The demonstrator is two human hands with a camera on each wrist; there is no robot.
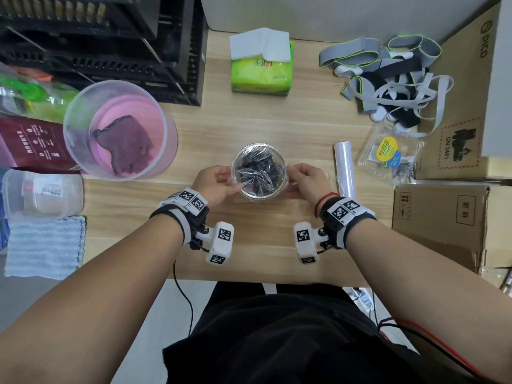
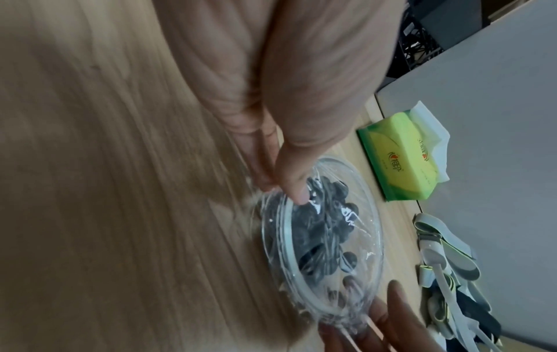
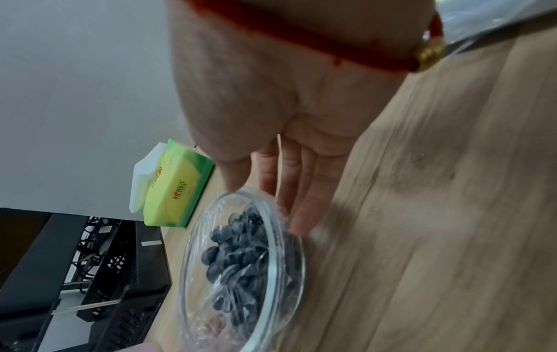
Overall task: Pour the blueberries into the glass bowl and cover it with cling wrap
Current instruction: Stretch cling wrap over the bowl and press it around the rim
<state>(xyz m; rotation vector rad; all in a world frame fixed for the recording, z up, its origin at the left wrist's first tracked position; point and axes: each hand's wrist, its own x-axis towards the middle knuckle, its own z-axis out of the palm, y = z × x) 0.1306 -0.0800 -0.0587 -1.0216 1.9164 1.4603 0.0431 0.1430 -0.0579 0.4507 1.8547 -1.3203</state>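
Observation:
The glass bowl [image 1: 260, 145] [image 2: 374, 209] [image 3: 193, 238] stands at the table's middle with dark blueberries [image 1: 257, 174] [image 2: 313, 228] [image 3: 238, 250] inside. Wrinkled cling wrap [image 1: 267, 155] is stretched over its top and hangs down its sides. My left hand [image 1: 231, 180] [image 2: 280, 188] is at the bowl's left side, thumb on the wrapped rim and fingers outside the wall, pinching the wrap. My right hand [image 1: 291, 176] [image 3: 265, 202] is at the right side, its straight fingers laid against the wrapped wall and its thumb at the rim. The cling wrap roll [image 1: 345, 167] lies to the right.
A pink bucket [image 1: 83, 139] with a purple cloth stands to the left, black crates [image 1: 110, 37] behind it. A green tissue pack [image 1: 261, 70] sits at the back, straps [image 1: 388, 76] at the back right, cardboard boxes [image 1: 440, 214] on the right, and a clear container [image 1: 41, 195] and towel [image 1: 44, 245] at the left edge.

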